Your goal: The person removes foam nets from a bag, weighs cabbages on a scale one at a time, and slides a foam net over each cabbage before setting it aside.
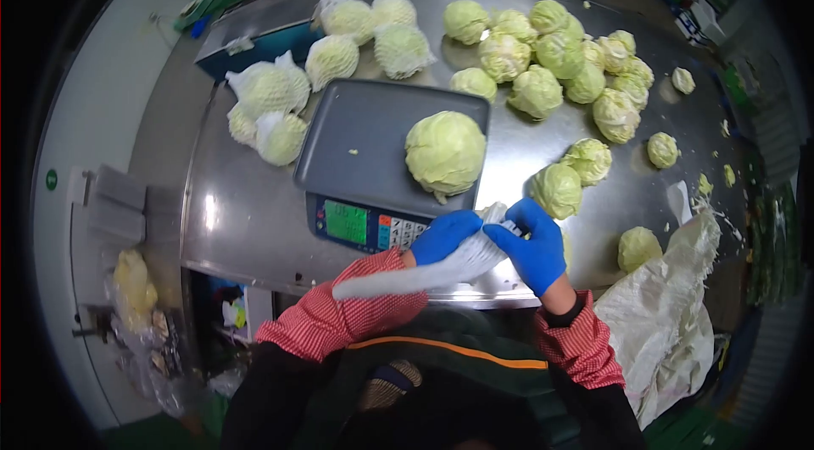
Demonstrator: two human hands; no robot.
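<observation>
Both hands wear blue gloves and meet just in front of the scale. A white foam net sleeve (462, 265) is pinched at its upper end by my left hand (447, 236) and my right hand (534, 248); its long tail drapes over my left forearm. Beyond the hands, one bare cabbage (445, 153) rests on the right side of the grey scale tray (348, 149). The scale's green display (345, 222) is lit, its digits too blurred to read. Part of the keypad is hidden behind my left hand.
Several net-wrapped cabbages (332, 60) stand at the back left of the steel table (246, 213). Several bare cabbages (560, 53) are heaped at the back right, others scattered nearer. A white woven sack (661, 314) hangs over the right front edge.
</observation>
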